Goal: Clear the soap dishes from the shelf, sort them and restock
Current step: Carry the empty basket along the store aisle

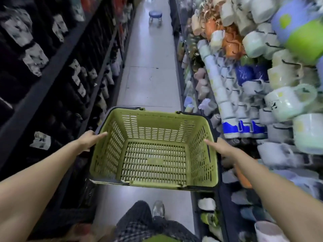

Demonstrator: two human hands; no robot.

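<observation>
We carry the green basket [153, 151], nothing inside, left hand [90, 139] and right hand [222, 147] gripping opposite rims, down the aisle floor [150, 81] between shelves.

- The left hand [90, 140] is on the outer side of the basket [153, 149]; only its index finger shows along the rim, the other fingers are hidden.
- The right hand [221, 148] is the same: one finger on the rim, the rest out of sight behind the wall.
- Both forearms are cut off by the bottom corners.
- The mugs [272, 70] on the right are smeared by motion blur.
- The goods on the dark left shelves [52, 70] are too dim to identify.
- The stool [155, 15] far down the aisle is small and blurred.
</observation>
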